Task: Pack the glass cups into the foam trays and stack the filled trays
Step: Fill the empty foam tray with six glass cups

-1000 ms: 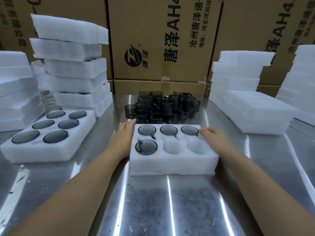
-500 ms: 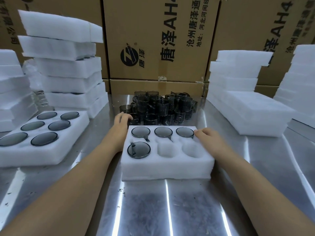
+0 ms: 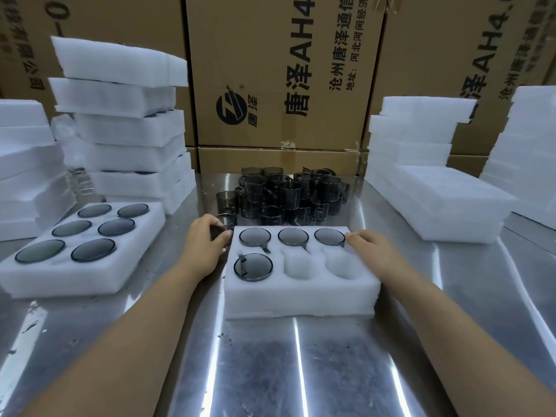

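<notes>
Gripping smoky-grey glass cup with left hand just beside far-left corner of white six-well foam tray; resting right hand, fingers relaxed, on far-right corner. Filled: four wells; empty: two. Unstacked at left: full foam tray.

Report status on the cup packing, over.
Left grip round a smoky dark glass cup beside the white foam tray. Right grip resting on the tray's right edge. Four pockets filled, two empty. Nothing in the way.
</notes>
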